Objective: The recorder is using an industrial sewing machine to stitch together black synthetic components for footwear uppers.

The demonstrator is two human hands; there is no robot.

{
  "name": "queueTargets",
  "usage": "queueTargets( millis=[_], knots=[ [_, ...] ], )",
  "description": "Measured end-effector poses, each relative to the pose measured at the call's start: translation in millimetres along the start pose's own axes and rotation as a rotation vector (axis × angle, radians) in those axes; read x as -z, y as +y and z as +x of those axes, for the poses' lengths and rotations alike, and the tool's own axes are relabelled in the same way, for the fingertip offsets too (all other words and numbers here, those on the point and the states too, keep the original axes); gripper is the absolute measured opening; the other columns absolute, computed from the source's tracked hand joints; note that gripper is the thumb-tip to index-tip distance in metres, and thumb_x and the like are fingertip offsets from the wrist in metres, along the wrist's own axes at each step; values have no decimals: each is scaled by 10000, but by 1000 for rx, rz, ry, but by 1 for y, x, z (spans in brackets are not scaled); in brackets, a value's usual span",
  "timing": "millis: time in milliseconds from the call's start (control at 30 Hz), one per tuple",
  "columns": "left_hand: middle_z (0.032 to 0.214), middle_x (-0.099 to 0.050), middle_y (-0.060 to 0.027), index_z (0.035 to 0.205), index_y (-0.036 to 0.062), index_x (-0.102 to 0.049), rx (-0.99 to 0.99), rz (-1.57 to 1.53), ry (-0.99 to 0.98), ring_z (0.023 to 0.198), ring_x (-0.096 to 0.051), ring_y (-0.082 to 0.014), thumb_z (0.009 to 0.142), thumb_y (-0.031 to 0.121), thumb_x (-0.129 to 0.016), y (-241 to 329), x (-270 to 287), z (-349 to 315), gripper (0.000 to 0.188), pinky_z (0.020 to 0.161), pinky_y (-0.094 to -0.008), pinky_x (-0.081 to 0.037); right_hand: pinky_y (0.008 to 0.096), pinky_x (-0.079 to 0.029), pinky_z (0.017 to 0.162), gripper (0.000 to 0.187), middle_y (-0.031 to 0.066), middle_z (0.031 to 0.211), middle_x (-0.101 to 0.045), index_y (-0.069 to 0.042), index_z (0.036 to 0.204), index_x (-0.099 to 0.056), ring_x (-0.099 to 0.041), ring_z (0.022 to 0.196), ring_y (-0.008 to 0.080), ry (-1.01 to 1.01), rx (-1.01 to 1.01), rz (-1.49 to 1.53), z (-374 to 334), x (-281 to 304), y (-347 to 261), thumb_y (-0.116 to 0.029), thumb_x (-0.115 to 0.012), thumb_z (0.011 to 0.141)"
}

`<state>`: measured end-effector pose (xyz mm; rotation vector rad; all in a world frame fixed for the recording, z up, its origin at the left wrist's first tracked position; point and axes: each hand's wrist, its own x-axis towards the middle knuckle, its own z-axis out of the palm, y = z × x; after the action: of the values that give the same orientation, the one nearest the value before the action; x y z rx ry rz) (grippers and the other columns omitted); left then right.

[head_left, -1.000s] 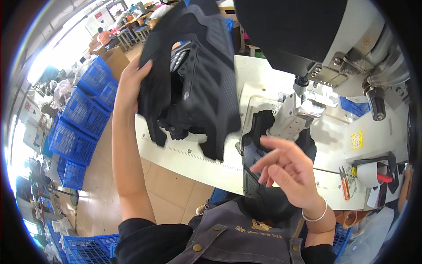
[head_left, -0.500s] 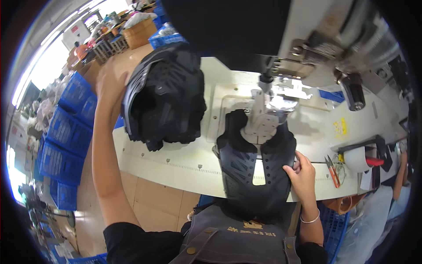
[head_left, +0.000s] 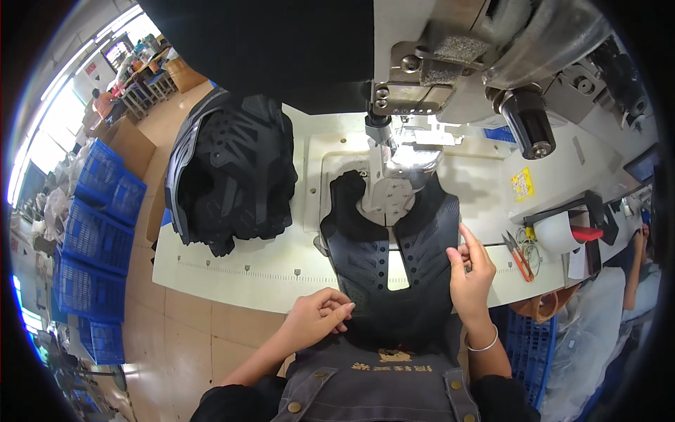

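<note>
A black shoe upper (head_left: 424,278), with perforated eyelet rows and a slit between them, lies spread on the sewing machine's pale bed. Its curved collar opening surrounds the machine's light-coloured post (head_left: 389,200), under the lit needle area. Along the upper's right edge rests my right hand (head_left: 472,278), thumb on top, the other fingers at the side and partly hidden. My left hand (head_left: 318,318) is curled closed at the lower left edge, thumb tip against the upper; what is inside its fingers is hidden. To the left stands a pile of black shoe uppers (head_left: 235,169), stacked together.
Orange-handled snips (head_left: 519,257) lie on the right of the table beside coiled thread. The sewing machine head (head_left: 422,77) overhangs the work. Blue crates (head_left: 95,232) are stacked at the left, and another blue crate (head_left: 529,352) stands low at the right. A person's arm (head_left: 636,271) shows at far right.
My left hand has come from beyond the pile of uppers down to the lower left edge of the upper under the machine. My right hand stays at the right edge. The view has shifted.
</note>
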<state>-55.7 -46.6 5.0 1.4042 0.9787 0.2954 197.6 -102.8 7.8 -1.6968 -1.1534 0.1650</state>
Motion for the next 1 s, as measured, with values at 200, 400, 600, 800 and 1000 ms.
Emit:
queueTargets(
  millis=[200, 400, 600, 800, 1000],
  knots=[
    [727, -607, -82, 1180, -19, -376, -82, -210, 69, 601, -593, -99, 851, 155, -559, 3, -9, -1, 414, 484, -211, -455, 244, -428, 576, 219, 111, 788, -578, 34, 999, -566, -527, 618, 147, 37, 178, -142, 6, -3, 5, 32, -561, 779],
    [745, -608, -87, 1080, -28, -484, 43, -97, -35, 558, -571, -91, 880, 211, -515, 4, 1, 3, 313, 449, -194, -429, 245, -434, 644, 68, 102, 786, -587, 16, 912, -445, -543, 674, 122, 100, 125, -140, 9, -5, 4, -16, -472, 859],
    [1071, -554, -221, 1099, -82, -468, 49, -360, -430, 923, -592, -244, 927, 337, -362, 18, -19, 21, 466, 730, -303, -503, 230, -440, 767, 169, 111, 957, -574, -7, 1030, -429, -551, 851, 112, -178, -318, 977, 39, 4, -25, -123, -433, 908],
    [1143, -533, -155, 1174, -38, -439, -207, -850, -171, 996, -553, -230, 880, 207, -511, 64, -17, 35, 390, 853, -339, -462, 252, -442, 801, 195, 116, 1006, -555, 0, 1052, -423, -553, 890, 141, -151, -218, 1130, 49, 7, -31, -126, -445, 905],
    [1053, -568, -196, 1130, -92, -451, -460, -639, -42, 941, -580, -242, 866, 97, -447, 104, -2, 33, 324, 805, -349, -491, 232, -468, 742, 154, 97, 975, -565, -10, 1040, -431, -569, 846, 131, -66, -367, 1132, 53, 7, -34, -82, -416, 905]
  ],
)
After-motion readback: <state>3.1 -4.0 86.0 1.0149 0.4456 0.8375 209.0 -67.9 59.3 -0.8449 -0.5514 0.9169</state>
